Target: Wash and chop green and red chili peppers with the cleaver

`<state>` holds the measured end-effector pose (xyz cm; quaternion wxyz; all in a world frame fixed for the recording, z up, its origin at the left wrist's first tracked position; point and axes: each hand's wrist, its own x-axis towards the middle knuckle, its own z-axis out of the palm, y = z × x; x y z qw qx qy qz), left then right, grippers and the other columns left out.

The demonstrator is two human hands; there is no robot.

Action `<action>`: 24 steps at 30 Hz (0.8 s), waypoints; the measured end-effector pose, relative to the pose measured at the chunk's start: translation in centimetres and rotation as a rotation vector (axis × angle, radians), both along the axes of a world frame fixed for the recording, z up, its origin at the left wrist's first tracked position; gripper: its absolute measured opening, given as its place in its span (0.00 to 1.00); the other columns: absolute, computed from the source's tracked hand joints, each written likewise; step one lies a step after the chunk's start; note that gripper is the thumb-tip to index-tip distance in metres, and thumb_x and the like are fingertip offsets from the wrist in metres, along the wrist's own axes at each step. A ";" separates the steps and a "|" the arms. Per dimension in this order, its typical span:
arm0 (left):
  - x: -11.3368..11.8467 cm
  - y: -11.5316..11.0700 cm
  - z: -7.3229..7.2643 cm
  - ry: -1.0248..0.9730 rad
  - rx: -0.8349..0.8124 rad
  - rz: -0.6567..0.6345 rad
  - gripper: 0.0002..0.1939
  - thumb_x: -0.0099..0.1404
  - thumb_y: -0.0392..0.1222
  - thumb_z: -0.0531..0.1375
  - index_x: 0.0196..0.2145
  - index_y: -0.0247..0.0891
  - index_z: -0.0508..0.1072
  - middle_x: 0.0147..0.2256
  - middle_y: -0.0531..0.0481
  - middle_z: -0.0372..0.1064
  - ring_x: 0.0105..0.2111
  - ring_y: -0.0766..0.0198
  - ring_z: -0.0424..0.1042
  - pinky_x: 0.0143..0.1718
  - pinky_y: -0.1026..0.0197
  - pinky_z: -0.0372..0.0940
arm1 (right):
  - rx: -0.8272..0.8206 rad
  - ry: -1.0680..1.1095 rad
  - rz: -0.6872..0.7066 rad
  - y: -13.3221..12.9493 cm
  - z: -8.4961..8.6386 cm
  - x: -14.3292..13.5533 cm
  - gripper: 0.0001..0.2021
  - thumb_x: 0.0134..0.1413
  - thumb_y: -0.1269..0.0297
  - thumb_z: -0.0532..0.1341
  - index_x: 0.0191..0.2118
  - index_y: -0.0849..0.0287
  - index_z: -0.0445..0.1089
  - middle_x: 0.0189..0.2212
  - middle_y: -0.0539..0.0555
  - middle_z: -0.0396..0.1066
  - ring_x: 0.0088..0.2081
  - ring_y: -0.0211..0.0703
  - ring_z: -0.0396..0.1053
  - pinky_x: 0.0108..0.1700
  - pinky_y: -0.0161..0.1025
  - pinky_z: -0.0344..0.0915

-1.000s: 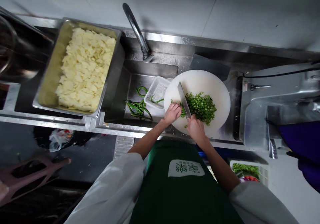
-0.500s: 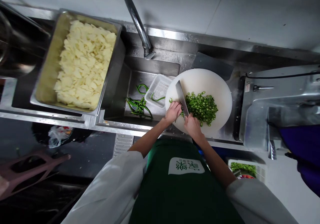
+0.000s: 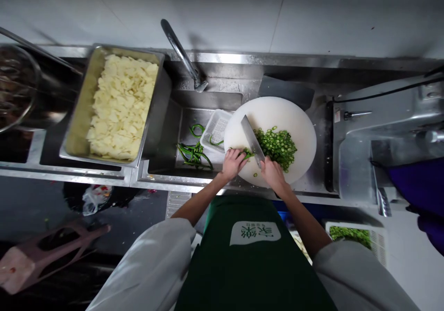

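On the round white cutting board (image 3: 243, 177), my left hand (image 3: 233, 164) is closed over a few green chili peppers (image 3: 248, 153) at the left side. My right hand (image 3: 273, 174) grips a cleaver (image 3: 252, 139) by its handle, which the fingers hide. The blade slants up and to the left, between the uncut peppers and a heap of chopped green chili (image 3: 277, 146). One loose pepper slice (image 3: 255, 174) lies on the board near the cleaver's lower end.
Left of the board, whole peppers (image 3: 194, 156) lie in the steel sink (image 3: 166, 139) beside a white plastic basket (image 3: 210, 137). A deep steel pan (image 3: 65, 137) of pale slices stands further left. The faucet (image 3: 180, 52) rises behind the sink.
My left hand has shifted left, away from the blade, and more of the peppers shows. The cleaver now stands further from that hand. The camera view has tilted slightly.
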<state>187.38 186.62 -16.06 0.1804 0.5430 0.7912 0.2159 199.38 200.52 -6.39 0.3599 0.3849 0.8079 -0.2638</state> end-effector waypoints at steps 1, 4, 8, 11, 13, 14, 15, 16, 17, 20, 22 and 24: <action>1.0 0.4 -0.1 0.017 0.002 0.039 0.12 0.71 0.48 0.56 0.44 0.40 0.74 0.44 0.42 0.72 0.44 0.53 0.68 0.46 0.48 0.63 | 0.016 -0.005 0.010 0.2 0.1 0.6 0.14 0.70 0.63 0.47 0.49 0.63 0.65 0.41 0.64 0.77 0.44 0.50 0.75 0.42 0.37 0.62; 3.1 1.2 -0.1 0.047 0.010 0.133 0.12 0.69 0.49 0.58 0.44 0.41 0.74 0.44 0.42 0.74 0.46 0.50 0.67 0.46 0.45 0.60 | 0.041 -0.001 0.058 0.1 0.3 1.8 0.14 0.70 0.63 0.46 0.49 0.64 0.64 0.39 0.65 0.77 0.42 0.50 0.76 0.40 0.37 0.63; 2.8 0.5 0.1 0.001 0.046 0.122 0.15 0.66 0.54 0.61 0.44 0.42 0.75 0.46 0.41 0.74 0.52 0.47 0.65 0.53 0.40 0.55 | 0.035 0.015 0.109 -0.5 0.4 2.1 0.15 0.70 0.64 0.45 0.50 0.65 0.64 0.39 0.66 0.77 0.41 0.50 0.76 0.40 0.37 0.63; 1.8 -0.5 0.0 -0.076 0.061 0.025 0.14 0.67 0.53 0.60 0.43 0.42 0.75 0.46 0.43 0.72 0.53 0.52 0.67 0.55 0.43 0.56 | 0.026 0.011 0.119 -0.7 0.4 1.7 0.15 0.70 0.64 0.44 0.49 0.65 0.64 0.39 0.66 0.77 0.41 0.50 0.76 0.41 0.37 0.63; 1.5 -0.8 -0.2 -0.107 0.069 0.002 0.11 0.70 0.49 0.58 0.41 0.41 0.75 0.45 0.44 0.72 0.50 0.55 0.68 0.54 0.45 0.59 | 0.028 0.010 0.130 -0.5 0.4 1.5 0.15 0.70 0.64 0.44 0.49 0.64 0.64 0.39 0.66 0.77 0.41 0.50 0.76 0.40 0.37 0.63; 1.5 -0.9 -0.3 -0.118 0.079 0.004 0.11 0.70 0.49 0.58 0.41 0.41 0.75 0.44 0.44 0.72 0.49 0.56 0.69 0.53 0.46 0.61 | 0.030 0.008 0.136 -0.3 0.5 1.5 0.14 0.70 0.64 0.45 0.49 0.64 0.64 0.39 0.65 0.77 0.41 0.50 0.76 0.40 0.37 0.63; 1.5 -0.8 -0.4 -0.130 0.097 0.010 0.11 0.70 0.49 0.58 0.41 0.41 0.75 0.43 0.44 0.72 0.48 0.56 0.69 0.52 0.47 0.63 | 0.034 0.004 0.142 -0.2 0.7 1.5 0.14 0.70 0.63 0.45 0.49 0.63 0.64 0.39 0.65 0.77 0.41 0.50 0.76 0.39 0.37 0.63; 1.5 -0.8 -0.4 -0.143 0.119 0.021 0.12 0.69 0.50 0.58 0.42 0.40 0.74 0.44 0.44 0.71 0.48 0.56 0.69 0.50 0.48 0.65 | 0.039 -0.001 0.148 0.0 1.0 1.5 0.14 0.70 0.63 0.45 0.49 0.63 0.64 0.39 0.65 0.77 0.41 0.51 0.76 0.39 0.37 0.63; 1.6 -0.8 -0.4 -0.154 0.141 0.036 0.13 0.69 0.51 0.58 0.43 0.40 0.74 0.44 0.43 0.71 0.48 0.56 0.69 0.50 0.48 0.66 | 0.046 -0.004 0.154 0.0 1.2 1.5 0.14 0.70 0.63 0.45 0.49 0.63 0.64 0.39 0.64 0.77 0.41 0.51 0.76 0.39 0.37 0.63; 1.7 -0.7 -0.5 -0.175 0.159 0.066 0.12 0.70 0.48 0.57 0.44 0.40 0.73 0.45 0.42 0.70 0.49 0.56 0.69 0.51 0.47 0.68 | 0.073 0.003 0.175 -0.1 1.9 1.3 0.15 0.70 0.64 0.44 0.50 0.64 0.63 0.38 0.65 0.77 0.40 0.51 0.76 0.40 0.37 0.63; 1.7 -0.6 -0.7 -0.181 0.133 0.045 0.11 0.72 0.44 0.53 0.43 0.40 0.73 0.44 0.42 0.71 0.49 0.56 0.69 0.51 0.47 0.68 | 0.072 0.002 0.186 -0.4 1.8 0.7 0.15 0.70 0.65 0.44 0.50 0.65 0.63 0.38 0.66 0.77 0.41 0.50 0.76 0.40 0.37 0.63; 1.6 -0.5 -1.0 -0.191 0.115 -0.004 0.12 0.73 0.42 0.51 0.43 0.39 0.73 0.43 0.42 0.71 0.49 0.57 0.70 0.50 0.49 0.69 | 0.055 -0.014 0.185 -0.7 1.5 0.0 0.14 0.70 0.66 0.44 0.51 0.65 0.62 0.40 0.66 0.77 0.43 0.50 0.76 0.40 0.37 0.63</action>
